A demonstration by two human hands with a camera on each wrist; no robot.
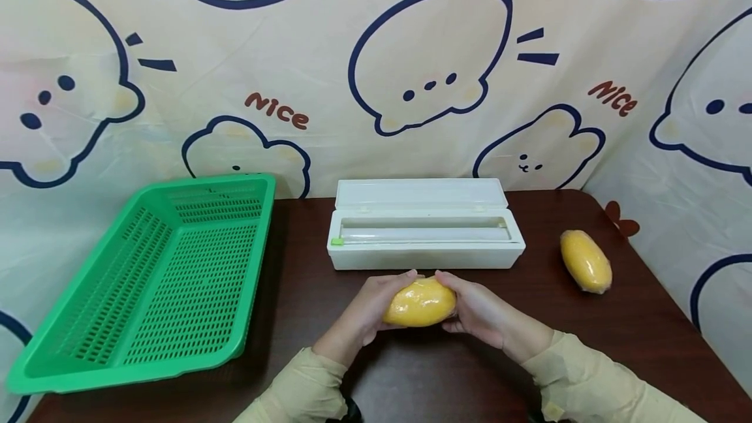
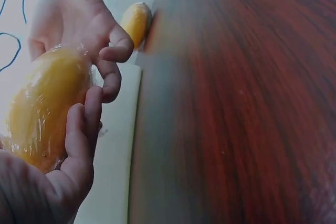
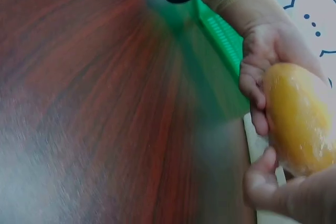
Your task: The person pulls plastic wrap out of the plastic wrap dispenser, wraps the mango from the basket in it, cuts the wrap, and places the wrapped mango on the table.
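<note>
Both hands hold a yellow mango (image 1: 420,303) wrapped in shiny clear film, raised over the table in front of the white box. Around its left end my left hand (image 1: 369,309) curls, thumb on top and fingers beneath. My right hand (image 1: 483,313) grips the other end, its thumb at the upper edge and fingertips below. Glossy creases in the film show on the mango (image 2: 50,106) in the left wrist view. In the right wrist view, the right thumb and fingers are close to the film at the mango's end.
Just behind the hands stands a white cling film dispenser (image 1: 425,258), lid raised, with a roll inside. A second wrapped mango (image 1: 586,261) lies at the right of the dark wooden table (image 1: 634,338). A green plastic basket (image 1: 258,266) occupies the left side. A patterned curtain hangs behind.
</note>
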